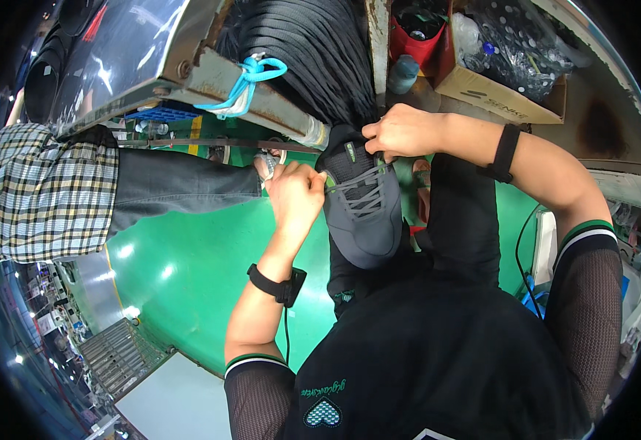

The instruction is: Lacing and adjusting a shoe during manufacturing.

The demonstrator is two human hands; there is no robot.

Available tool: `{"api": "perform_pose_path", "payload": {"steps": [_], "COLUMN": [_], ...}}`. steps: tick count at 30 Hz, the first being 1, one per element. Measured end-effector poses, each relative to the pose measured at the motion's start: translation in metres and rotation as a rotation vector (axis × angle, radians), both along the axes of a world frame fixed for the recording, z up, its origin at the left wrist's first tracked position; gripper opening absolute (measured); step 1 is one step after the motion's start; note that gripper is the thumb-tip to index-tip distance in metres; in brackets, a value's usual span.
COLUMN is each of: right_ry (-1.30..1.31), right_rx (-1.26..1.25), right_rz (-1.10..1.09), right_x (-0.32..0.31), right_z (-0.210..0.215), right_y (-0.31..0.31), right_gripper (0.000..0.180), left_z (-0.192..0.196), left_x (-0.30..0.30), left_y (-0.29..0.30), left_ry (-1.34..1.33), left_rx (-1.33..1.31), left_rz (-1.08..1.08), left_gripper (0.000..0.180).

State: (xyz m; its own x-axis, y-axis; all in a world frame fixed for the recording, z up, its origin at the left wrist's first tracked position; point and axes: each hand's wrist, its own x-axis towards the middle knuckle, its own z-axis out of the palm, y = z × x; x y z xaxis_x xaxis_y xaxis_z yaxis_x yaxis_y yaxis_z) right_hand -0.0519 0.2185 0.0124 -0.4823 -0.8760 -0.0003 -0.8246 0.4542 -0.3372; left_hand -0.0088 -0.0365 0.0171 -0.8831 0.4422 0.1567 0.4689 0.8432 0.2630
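Note:
A dark grey sneaker (pixel 368 231) rests at my lap, toe toward me, with grey shoelaces (pixel 364 196) crisscrossed over its tongue. My left hand (pixel 295 192) is closed in a pinch at the left edge of the shoe, by the upper eyelets. What its fingertips hold is hidden. On the opposite side, my right hand (pixel 403 133) pinches beside the shoe's collar and tongue, above the upper right eyelets. Whatever sits between its fingers is too small to make out.
A thick bundle of black laces (pixel 306 55) hangs just beyond the shoe, beside a rusty metal frame (pixel 225 82) tied with blue cord (pixel 251 79). At the far right stands a cardboard box (pixel 507 103) of small bagged parts. Another person's leg (pixel 188 182) extends from the left.

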Motion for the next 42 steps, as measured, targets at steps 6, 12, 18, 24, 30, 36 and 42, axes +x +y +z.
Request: {"api": "perform_pose_path", "payload": {"steps": [6,12,18,24,30,36,42], "right_ry": [-0.055,-0.249,-0.228,-0.361,-0.280,-0.122,0.133], "right_rx": [0.095,0.050,-0.230,-0.099,-0.154,-0.169,0.001], "right_rz": [-0.022,-0.100,-0.186,-0.294,-0.417,-0.423,0.053], "right_x": [0.003,0.006,0.029,0.046,0.072,0.065,0.020], "right_z": [0.005,0.000,-0.004,0.013,0.006,-0.009,0.008], "right_y": [-0.019,-0.017,-0.009,-0.026,-0.039,-0.038,-0.039], "right_gripper": [0.018,0.019,0.024,0.019,0.025,0.024,0.026], "left_z": [0.011,0.026,0.013,0.027,0.050,0.048,0.065], "left_x": [-0.011,-0.038,-0.036,-0.033,-0.026,-0.020,-0.045], "left_y": [-0.003,-0.030,-0.047,-0.058,-0.062,-0.029,0.002], "left_ry": [-0.147,-0.553,-0.487,-0.339,-0.223,-0.071,-0.538], "left_rx": [-0.011,0.137,0.164,-0.044,0.002,-0.240,-0.661], "left_rz": [-0.151,-0.332,-0.374,-0.464,-0.404,-0.454,-0.442], "left_gripper": [0.018,0.031,0.029,0.026,0.023,0.011,0.019]}}
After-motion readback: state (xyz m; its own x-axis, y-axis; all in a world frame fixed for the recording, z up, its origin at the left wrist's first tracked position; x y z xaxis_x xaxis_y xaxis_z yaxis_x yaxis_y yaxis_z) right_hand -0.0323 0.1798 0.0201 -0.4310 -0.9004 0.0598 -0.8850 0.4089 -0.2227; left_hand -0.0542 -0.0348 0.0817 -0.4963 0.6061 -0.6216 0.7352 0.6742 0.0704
